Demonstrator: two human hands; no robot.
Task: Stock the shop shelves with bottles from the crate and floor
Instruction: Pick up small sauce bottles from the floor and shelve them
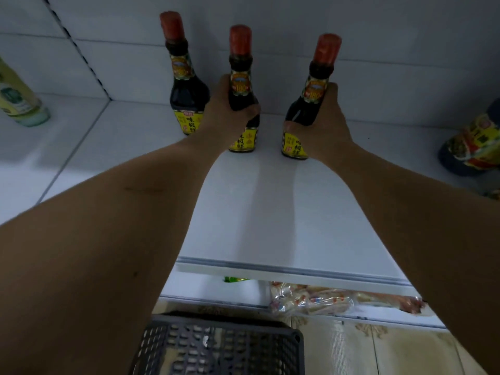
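Observation:
Three dark sauce bottles with red caps and yellow labels stand on the white shelf (pixel 270 212). The left bottle (pixel 186 98) stands free near the back wall. My left hand (pixel 224 112) grips the middle bottle (pixel 240 77) around its body, base on the shelf. My right hand (pixel 324 123) grips the right bottle (pixel 316 90), which leans slightly to the right with its base at the shelf. A dark plastic crate (pixel 221 345) sits on the floor below; I cannot tell what it holds.
A pale green bottle (pixel 19 101) stands on the neighbouring shelf bay at far left. A large dark bottle with a colourful label (pixel 470 147) sits at the right edge. Wrapped packets (pixel 311 299) lie on the lower shelf. The floor is tiled.

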